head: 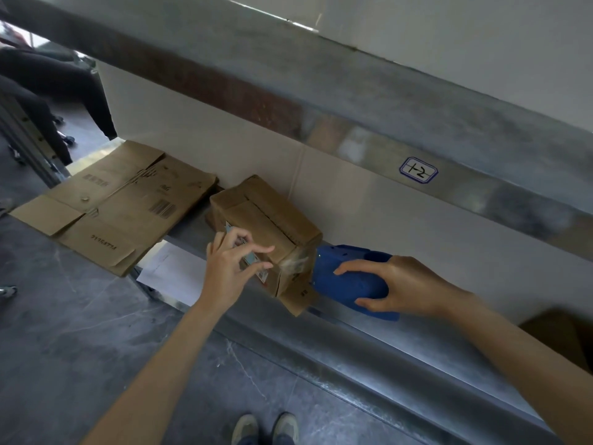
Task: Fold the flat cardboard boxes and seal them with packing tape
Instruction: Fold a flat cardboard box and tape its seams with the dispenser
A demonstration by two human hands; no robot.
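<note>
Stands the folded box [266, 220] on the metal shelf [369, 335], near its middle and close to the far wall panel; judged to give firm backing during sealing.

Steadies it with the left hand [227, 271]. Fingers loosely spread and part-bent, index laid across the near-left face over a printed label [253, 260]. Rests on the cardboard, not wrapped round it.

Grips the blue tape dispenser [343, 277] in the right hand [394, 284], digits curled over the top and underside of the body. Presses the dispenser nose to the right end of the box, where clear tape [296, 260] shows over the end flaps; probably mid-run along the seam.

Leaves one lower flap sticking out at the near right corner, not yet taped down.

Stores the flat cardboard boxes [128, 200] in a stack to the left on the same shelf, apart from the work; presumably next in line for folding.
</note>
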